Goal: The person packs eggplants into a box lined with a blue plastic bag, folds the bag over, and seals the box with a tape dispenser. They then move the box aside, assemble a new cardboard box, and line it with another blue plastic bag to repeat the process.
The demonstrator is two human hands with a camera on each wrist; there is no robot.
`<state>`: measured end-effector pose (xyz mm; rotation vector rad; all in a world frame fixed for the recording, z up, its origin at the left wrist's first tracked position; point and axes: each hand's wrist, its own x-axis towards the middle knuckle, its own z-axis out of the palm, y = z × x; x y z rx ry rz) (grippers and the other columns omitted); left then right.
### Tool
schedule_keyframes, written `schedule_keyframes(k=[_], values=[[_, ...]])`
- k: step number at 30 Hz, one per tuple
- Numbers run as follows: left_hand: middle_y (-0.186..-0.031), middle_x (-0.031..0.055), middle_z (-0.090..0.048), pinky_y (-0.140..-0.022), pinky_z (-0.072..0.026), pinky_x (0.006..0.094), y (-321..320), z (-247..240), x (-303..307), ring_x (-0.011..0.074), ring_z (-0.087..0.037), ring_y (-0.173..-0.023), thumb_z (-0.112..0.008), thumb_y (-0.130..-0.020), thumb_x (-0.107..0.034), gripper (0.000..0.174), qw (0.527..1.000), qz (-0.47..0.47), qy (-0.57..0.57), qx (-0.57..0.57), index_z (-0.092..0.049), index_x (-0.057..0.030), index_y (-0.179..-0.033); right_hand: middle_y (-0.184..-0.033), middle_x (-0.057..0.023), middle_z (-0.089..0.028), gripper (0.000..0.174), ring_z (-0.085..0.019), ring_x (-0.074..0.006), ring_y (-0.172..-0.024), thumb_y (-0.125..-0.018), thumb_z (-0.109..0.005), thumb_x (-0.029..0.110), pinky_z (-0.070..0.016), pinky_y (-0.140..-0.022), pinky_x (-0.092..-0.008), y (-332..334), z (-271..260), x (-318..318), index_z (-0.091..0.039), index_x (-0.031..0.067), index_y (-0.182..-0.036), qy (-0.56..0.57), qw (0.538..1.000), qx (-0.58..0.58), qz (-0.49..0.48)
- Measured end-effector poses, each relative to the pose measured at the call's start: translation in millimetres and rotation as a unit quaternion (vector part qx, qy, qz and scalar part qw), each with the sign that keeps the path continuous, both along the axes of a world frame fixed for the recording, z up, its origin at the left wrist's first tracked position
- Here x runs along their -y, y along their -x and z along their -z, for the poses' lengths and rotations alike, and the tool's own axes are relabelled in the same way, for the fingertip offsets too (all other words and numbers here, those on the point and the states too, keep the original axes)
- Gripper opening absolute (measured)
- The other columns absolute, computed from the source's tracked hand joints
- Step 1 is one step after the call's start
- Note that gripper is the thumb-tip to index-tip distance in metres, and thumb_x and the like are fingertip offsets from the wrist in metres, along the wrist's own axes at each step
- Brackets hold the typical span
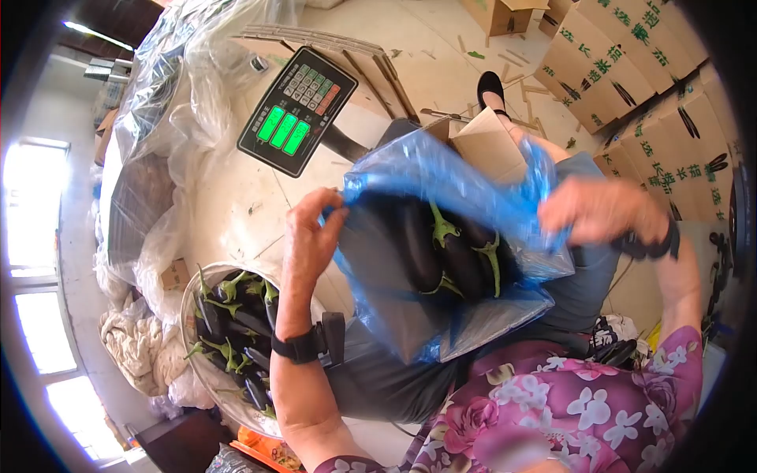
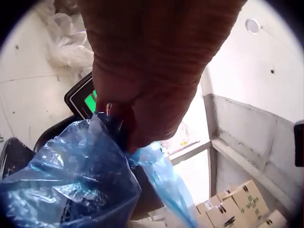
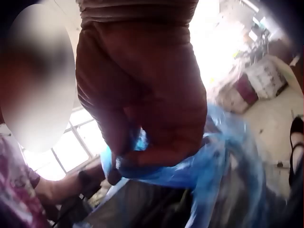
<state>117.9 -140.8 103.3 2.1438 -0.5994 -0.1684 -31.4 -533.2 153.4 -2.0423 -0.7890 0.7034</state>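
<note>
A blue plastic bag point(image 1: 441, 169) lines an opening in front of the person's lap, with several dark eggplants point(image 1: 418, 244) with green stems lying inside. The left hand point(image 1: 311, 232) pinches the bag's left edge between thumb and fingers; in the left wrist view that hand point(image 2: 142, 104) holds the bunched film point(image 2: 76, 175). On the right side, the right hand point(image 1: 599, 211), slightly blurred, grips a gathered part of the bag. Seen from the right wrist, the fingers of the right hand point(image 3: 147, 104) are curled round the blue film point(image 3: 223, 161).
A scale display point(image 1: 300, 110) with lit green digits stands beyond the bag. At the left is a round basket point(image 1: 189, 315) of eggplants. Printed cardboard boxes point(image 1: 623, 55) are stacked at the right, and clear plastic sheeting point(image 1: 189, 87) hangs at the upper left.
</note>
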Motion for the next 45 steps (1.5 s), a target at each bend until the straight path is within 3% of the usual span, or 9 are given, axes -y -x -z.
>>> schedule_keyframes(k=[7, 12, 16, 21, 23, 31, 35, 39, 45], values=[[-0.089, 0.0108, -0.070, -0.082, -0.0520, 0.0368, 49, -44, 21, 0.0241, -0.069, -0.093, -0.072, -0.078, -0.004, 0.011, 0.922, 0.228, -0.312, 0.035, -0.068, -0.0017, -0.088, -0.091, -0.0147, -0.064, 0.017, -0.065, -0.0361, -0.087, -0.082, -0.067, 0.014, -0.0548, -0.075, -0.0444, 77, 19, -44, -0.067, 0.0060, -0.096, 0.122, 0.988, 0.059, 0.079], [-0.087, 0.0170, -0.068, -0.075, -0.0542, 0.0390, 29, -19, -3, 0.0290, -0.068, -0.085, -0.073, -0.086, -0.019, 0.032, 0.987, -0.124, -0.079, 0.063, -0.064, -0.0007, -0.111, -0.098, -0.0159, -0.066, 0.035, -0.064, -0.0361, -0.083, -0.083, -0.070, 0.013, -0.0518, -0.076, -0.0416, 48, -3, -29, -0.061, 0.0035, -0.116, 0.045, 0.888, 0.107, 0.444], [-0.084, 0.0188, -0.068, -0.068, -0.0511, 0.0398, 27, 32, -30, 0.0327, -0.066, -0.082, -0.074, -0.081, -0.020, 0.036, 0.912, -0.083, -0.393, 0.084, -0.063, -0.0006, -0.108, -0.086, -0.0207, -0.066, 0.027, -0.062, -0.0443, -0.082, -0.082, -0.071, 0.022, -0.0496, -0.068, -0.0511, 44, 51, -16, -0.057, 0.0020, -0.093, 0.264, 0.894, 0.151, 0.330], [-0.064, 0.0088, -0.062, -0.053, -0.0461, 0.0356, 45, -2, -40, 0.0194, -0.058, -0.055, -0.069, -0.084, -0.016, 0.017, 0.965, -0.018, -0.259, -0.015, -0.066, 0.0005, -0.085, -0.074, -0.0191, -0.062, 0.022, -0.062, -0.0432, -0.075, -0.082, -0.069, 0.020, -0.0478, -0.064, -0.0518, 67, 40, -17, -0.054, 0.0048, -0.079, 0.252, 0.897, 0.180, 0.316], [-0.076, 0.0220, -0.065, -0.063, -0.0483, 0.0420, 71, -27, -13, 0.0382, -0.064, -0.070, -0.064, -0.087, -0.014, 0.016, 0.976, -0.010, -0.117, -0.186, -0.063, 0.0011, -0.083, -0.071, -0.0181, -0.061, 0.021, -0.062, -0.0423, -0.073, -0.082, -0.069, 0.020, -0.0481, -0.063, -0.0509, 75, 21, -31, -0.055, 0.0054, -0.077, 0.273, 0.895, 0.200, 0.291], [-0.083, 0.0187, -0.065, -0.065, -0.0511, 0.0442, 167, -51, 63, 0.0403, -0.063, -0.075, -0.066, -0.085, -0.011, 0.011, 0.934, 0.337, -0.119, -0.004, -0.060, -0.0020, -0.084, -0.080, -0.0151, -0.064, 0.018, -0.064, -0.0373, -0.077, -0.085, -0.067, 0.017, -0.0529, -0.068, -0.0441, 94, 2, -98, -0.058, 0.0038, -0.077, -0.025, 0.984, 0.146, 0.101], [-0.089, 0.0090, -0.067, -0.065, -0.0526, 0.0290, 153, -82, 18, 0.0171, -0.066, -0.074, -0.068, -0.084, -0.002, 0.024, 0.992, 0.092, -0.051, -0.073, -0.066, 0.0014, -0.108, -0.084, -0.0135, -0.062, 0.014, -0.063, -0.0301, -0.071, -0.088, -0.068, 0.015, -0.0490, -0.065, -0.0383, 118, 4, -57, -0.062, 0.0019, -0.085, 0.042, 0.926, 0.100, 0.363], [-0.144, 0.0179, -0.047, -0.089, -0.0536, 0.0329, 164, -58, -8, 0.0268, -0.052, -0.127, -0.074, -0.085, -0.013, 0.069, 0.989, -0.107, -0.035, -0.101, -0.041, 0.0000, -0.144, -0.110, -0.0146, -0.060, 0.037, -0.060, -0.0186, -0.070, -0.090, -0.069, 0.022, -0.0485, -0.059, -0.0310, 144, 15, -45, -0.056, 0.0002, -0.117, 0.019, 0.863, 0.019, 0.505], [-0.141, 0.0160, -0.050, -0.104, -0.0463, 0.0437, 227, 18, -25, 0.0290, -0.053, -0.125, -0.073, -0.087, -0.011, 0.072, 0.833, -0.142, 0.156, -0.512, -0.035, -0.0013, -0.147, -0.125, -0.0122, -0.054, 0.092, -0.057, -0.0132, -0.079, -0.087, -0.073, 0.044, -0.0462, -0.054, -0.0228, 143, 47, -35, -0.029, -0.0094, -0.148, -0.156, 0.749, -0.203, 0.612]])
